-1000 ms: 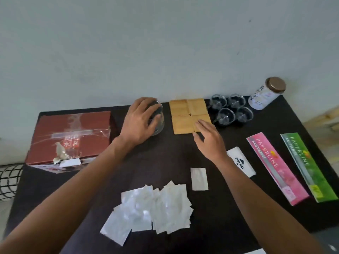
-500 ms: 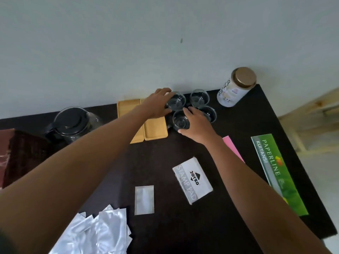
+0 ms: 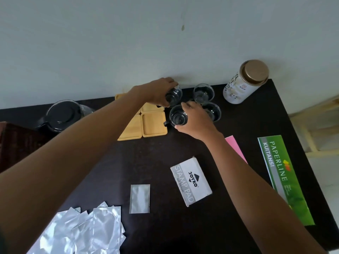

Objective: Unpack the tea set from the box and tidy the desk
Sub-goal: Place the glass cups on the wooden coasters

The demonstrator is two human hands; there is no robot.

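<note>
Head view: dark rectangular desk [image 3: 183,149] against a pale wall. Four small clear glass cups with dark handles are clustered at the far edge. The back-left glass cup [image 3: 174,97] is gripped by the left hand [image 3: 157,92], fingers wrapped over its rim and side, and is tilted; contact with the desk cannot be told. The front-left glass cup [image 3: 178,117] is clamped by the right hand [image 3: 196,121], fingers round its right side, thumb at the near rim. The back-right glass cup [image 3: 203,93] and front-right glass cup [image 3: 212,110] are untouched, the latter partly hidden by the right hand.

Four square yellow coasters [image 3: 154,123] with raised rims are laid in a grid just left of the cups, partly covered by the left forearm. A glass teapot with black lid [image 3: 64,114] is seen further left, beside a dark red box [image 3: 16,143] at the frame edge.

A white cylindrical tin with gold lid [image 3: 245,81] is placed right of the cups; its print is too small to read. A white box printed "JOYKO STAMP PAD" [image 3: 191,180] lies mid-desk. A green booklet marked "PAPERLINE KUITANSI" [image 3: 282,178] lies at the right, with a pink booklet [image 3: 236,147] largely hidden under the right forearm. A single silver foil sachet [image 3: 139,198] lies near the stamp pad box; a pile of silver foil sachets [image 3: 88,233] is spread at the near left.
</note>
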